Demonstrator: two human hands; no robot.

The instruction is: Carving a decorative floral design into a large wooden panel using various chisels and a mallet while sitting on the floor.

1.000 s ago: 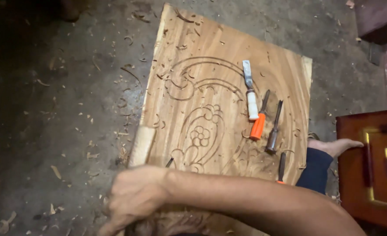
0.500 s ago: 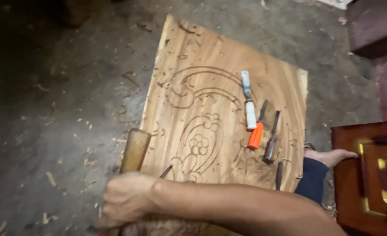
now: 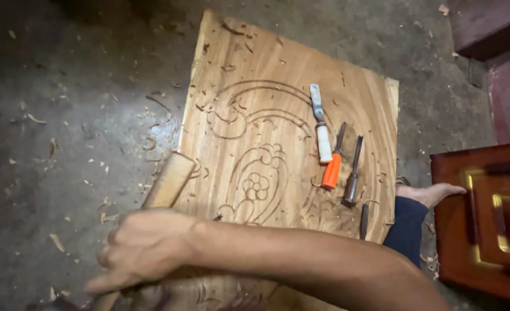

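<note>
In the head view, a wooden mallet (image 3: 165,187) is gripped by the right hand (image 3: 142,250), whose fingers are closed round its lower handle; the forearm reaches in from the lower right across the bottom of the picture. The mallet's pale cylindrical head is tilted up and to the right, its end lying over the left edge of a carved wooden panel (image 3: 278,75). The panel is laid flat on the floor (image 3: 65,103), and curved bands and a flower motif are cut into its surface. Just beside the hand, a dark chisel tip (image 3: 217,217) is seen over the carving; the left hand is hidden below the forearm, so its state cannot be told. On the right part of the panel, four tools are laid close together: a white-handled chisel (image 3: 322,129), an orange-handled chisel (image 3: 332,167), a dark-handled chisel (image 3: 352,178) and a smaller dark tool (image 3: 364,220) nearer the forearm. Wood shavings (image 3: 56,242) are scattered over the floor and the panel. A bare foot (image 3: 431,193) is rested beside the panel's right edge, near a red-brown framed wooden piece (image 3: 485,224).
</note>
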